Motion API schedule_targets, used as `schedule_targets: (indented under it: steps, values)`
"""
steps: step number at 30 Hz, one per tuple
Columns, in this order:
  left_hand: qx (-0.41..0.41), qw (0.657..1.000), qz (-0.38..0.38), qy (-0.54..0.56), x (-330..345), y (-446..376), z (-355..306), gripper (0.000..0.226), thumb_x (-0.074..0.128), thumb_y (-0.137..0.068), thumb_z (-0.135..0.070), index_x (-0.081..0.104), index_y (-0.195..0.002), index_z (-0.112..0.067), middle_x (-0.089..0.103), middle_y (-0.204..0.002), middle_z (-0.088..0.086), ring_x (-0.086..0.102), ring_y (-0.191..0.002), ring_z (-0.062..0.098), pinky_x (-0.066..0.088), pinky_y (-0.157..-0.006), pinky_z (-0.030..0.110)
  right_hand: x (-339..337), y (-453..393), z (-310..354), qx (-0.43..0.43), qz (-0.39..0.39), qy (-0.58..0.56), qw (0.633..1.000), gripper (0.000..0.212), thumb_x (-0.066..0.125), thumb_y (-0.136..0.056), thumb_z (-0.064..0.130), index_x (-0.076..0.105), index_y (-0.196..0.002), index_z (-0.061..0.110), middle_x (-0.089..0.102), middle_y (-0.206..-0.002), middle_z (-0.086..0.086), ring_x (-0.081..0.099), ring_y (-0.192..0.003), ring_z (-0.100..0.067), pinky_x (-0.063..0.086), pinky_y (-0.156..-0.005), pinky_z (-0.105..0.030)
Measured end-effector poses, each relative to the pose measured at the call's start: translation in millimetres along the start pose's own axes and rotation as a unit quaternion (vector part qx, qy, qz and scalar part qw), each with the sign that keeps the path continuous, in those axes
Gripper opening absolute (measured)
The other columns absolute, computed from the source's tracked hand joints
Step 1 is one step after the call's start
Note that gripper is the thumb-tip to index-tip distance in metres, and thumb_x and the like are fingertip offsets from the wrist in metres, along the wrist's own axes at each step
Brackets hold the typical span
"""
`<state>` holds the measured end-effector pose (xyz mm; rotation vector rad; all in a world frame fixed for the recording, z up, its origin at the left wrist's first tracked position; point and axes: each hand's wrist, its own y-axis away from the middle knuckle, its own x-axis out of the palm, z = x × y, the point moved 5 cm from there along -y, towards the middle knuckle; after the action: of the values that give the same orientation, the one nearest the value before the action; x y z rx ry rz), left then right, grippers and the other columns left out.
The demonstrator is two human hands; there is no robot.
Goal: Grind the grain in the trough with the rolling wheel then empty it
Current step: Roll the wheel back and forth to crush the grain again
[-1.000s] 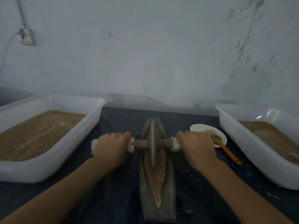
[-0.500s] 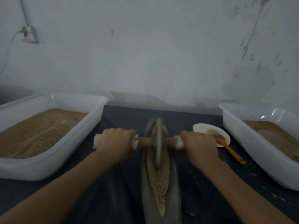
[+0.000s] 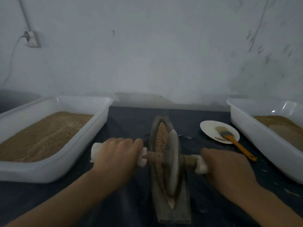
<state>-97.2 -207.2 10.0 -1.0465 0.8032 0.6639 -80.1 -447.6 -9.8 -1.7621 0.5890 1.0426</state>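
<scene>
Both hands are wrapped tight around the axle handles, one each side. The left hand (image 3: pixel 116 154) has its fingers curled over the white-capped left handle (image 3: pixel 95 152), whose end pokes out past the knuckles. The right hand (image 3: pixel 227 169) grips the right handle (image 3: pixel 200 166) the same way, sitting a bit nearer the body, so the axle runs at a slant.

Between them the rolling wheel (image 3: pixel 172 163) stands on edge in the trough (image 3: pixel 170 208), roughly mid-length and leaning a touch to the right. Grain (image 3: pixel 161 135) fills the groove on the far side of the wheel and along its left face, thinning to a point at the near end.

The trough lies lengthwise away from the body on the dark tabletop (image 3: pixel 127 122). There's open cloth on both sides of it, then a white tub (image 3: pixel 78 154) of brown meal on the left and another tub (image 3: pixel 255 140) on the right. A small plate (image 3: pixel 211 128) with an orange-handled brush (image 3: pixel 236 143) sits just beyond the right hand, apart from it. The back wall (image 3: pixel 155 63) rises right behind the tabletop.
</scene>
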Motion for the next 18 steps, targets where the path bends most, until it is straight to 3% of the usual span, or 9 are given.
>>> schedule_targets:
  steps: [2,4,8,12,18]
  values:
    - [0.012,1.000,-0.013,0.003,-19,18,-1,0.066,0.089,-0.032,-0.037,0.032,-0.065,-0.031,0.040,-0.047,-0.011,0.026,-0.041,0.007,0.011,-0.044,0.019,-15,14,4,-0.015,-0.012,0.004,1.000,0.066,0.088,-0.031,0.021,0.033,-0.065,0.030,0.043,-0.049,0.007,0.041,-0.037,-0.016,0.030,-0.035,-0.026]
    - [-0.007,1.000,0.016,0.002,-21,24,2,0.065,0.087,-0.035,-0.040,0.031,-0.065,-0.032,0.038,-0.046,-0.010,0.023,-0.040,0.006,0.003,-0.045,0.018,-20,16,6,-0.023,-0.026,0.003,0.999,0.069,0.089,-0.028,0.017,0.032,-0.065,0.029,0.042,-0.048,0.006,0.040,-0.036,-0.017,0.028,-0.035,-0.027]
    - [-0.079,0.993,0.087,-0.009,29,2,15,0.032,0.059,-0.078,-0.046,0.030,-0.075,-0.034,0.040,-0.062,-0.012,0.036,-0.050,0.005,0.017,-0.046,0.025,-6,-14,10,-0.041,-0.036,0.032,0.998,0.050,0.089,-0.033,0.019,0.048,-0.062,0.021,0.049,-0.050,0.002,0.046,-0.038,-0.020,0.029,-0.038,-0.026]
    - [-0.127,0.990,0.053,0.014,72,-38,35,0.025,0.055,-0.083,-0.041,0.035,-0.076,-0.029,0.052,-0.068,-0.006,0.058,-0.064,0.020,0.033,-0.055,0.028,24,-83,-2,-0.015,0.027,0.108,0.994,0.025,0.069,-0.076,0.031,0.051,-0.091,0.023,0.064,-0.084,0.001,0.063,-0.073,-0.023,0.034,-0.054,-0.031]
    - [-0.123,0.989,0.076,0.037,82,-90,50,0.029,0.059,-0.078,-0.042,0.035,-0.068,-0.028,0.062,-0.084,0.000,0.060,-0.077,0.026,0.037,-0.062,0.033,50,-115,-17,0.063,0.025,0.082,0.994,0.019,0.063,-0.084,0.029,0.052,-0.097,0.022,0.066,-0.091,-0.003,0.063,-0.081,-0.026,0.032,-0.058,-0.033]
